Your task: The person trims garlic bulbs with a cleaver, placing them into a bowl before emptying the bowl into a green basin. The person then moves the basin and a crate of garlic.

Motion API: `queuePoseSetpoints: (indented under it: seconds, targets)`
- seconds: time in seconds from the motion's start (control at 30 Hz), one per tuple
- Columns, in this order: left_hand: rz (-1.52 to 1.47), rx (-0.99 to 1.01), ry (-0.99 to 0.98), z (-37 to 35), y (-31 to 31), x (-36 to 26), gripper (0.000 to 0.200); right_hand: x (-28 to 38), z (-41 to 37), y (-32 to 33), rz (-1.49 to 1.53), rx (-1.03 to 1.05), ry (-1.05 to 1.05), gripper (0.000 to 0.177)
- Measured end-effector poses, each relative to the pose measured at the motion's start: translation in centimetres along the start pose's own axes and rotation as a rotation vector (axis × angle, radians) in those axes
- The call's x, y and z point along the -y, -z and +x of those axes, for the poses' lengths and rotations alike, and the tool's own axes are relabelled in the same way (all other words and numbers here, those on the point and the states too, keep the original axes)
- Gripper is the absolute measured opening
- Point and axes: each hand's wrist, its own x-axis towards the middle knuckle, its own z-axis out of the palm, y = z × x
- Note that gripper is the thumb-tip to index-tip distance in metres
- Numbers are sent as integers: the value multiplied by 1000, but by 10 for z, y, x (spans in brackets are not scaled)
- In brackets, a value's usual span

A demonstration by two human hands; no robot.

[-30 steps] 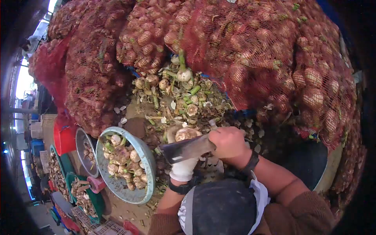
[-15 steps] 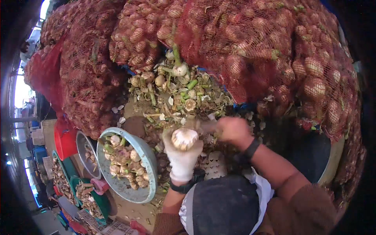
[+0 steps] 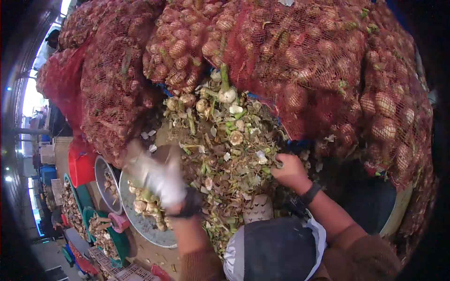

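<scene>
1. Gloved left hand (image 3: 159,178) has swung from above the scraps to the light-blue bowl (image 3: 144,227), while the bare right hand (image 3: 291,172) has moved slightly right and lower
2. Motion blurs the left hand's fingers over the bowl's upper part; whether they are apart or clamped on a bulb cannot be told
3. Fingers curl inward on the right hand, at the right edge of the scraps (image 3: 218,180); what they grip, if anything, cannot be made out
4. Garlic bulbs (image 3: 140,206) lie piled inside the light-blue bowl, partly hidden by the glove
5. One bulb with a thick green stem (image 3: 227,95) rests at the far end of the scraps, near the red net sacks (image 3: 300,51) packed with bulbs
6. Left of the bowl stand a grey bowl (image 3: 100,187), a red tub (image 3: 80,169) and a pink container (image 3: 118,223)
</scene>
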Motion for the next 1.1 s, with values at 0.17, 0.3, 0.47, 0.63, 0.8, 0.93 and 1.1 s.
queuePoseSetpoints:
  seconds: [0.17, 0.3, 0.47, 0.63, 0.8, 0.93, 1.1]
  targets:
    - [-1004, 954, 313, 11, -171, -152, 47, -3, 0, 15, 166, -32, -68, 34]
    - [-1194, 984, 598, 3, -158, -168, 33, -10, -5, 29, 227, -163, -11, 28]
    - [-807, 894, 21, -28, -10, -111, 30, 30, -3, 36, -91, -204, 197, 17]
    - [-678, 745, -185, -27, 48, -93, 23, -10, 0, -9, -47, -113, 259, 16]
    - [-1124, 631, -203, -51, 49, -76, 38, -1, -2, -8, 811, 268, -253, 43]
    - [-1332, 810, -18, -61, 55, -71, 68, 37, 10, 23, 921, 294, -31, 42]
    - [-1401, 993, 303, -64, 46, -64, 85, 81, -21, 23, 472, 5, 333, 24]
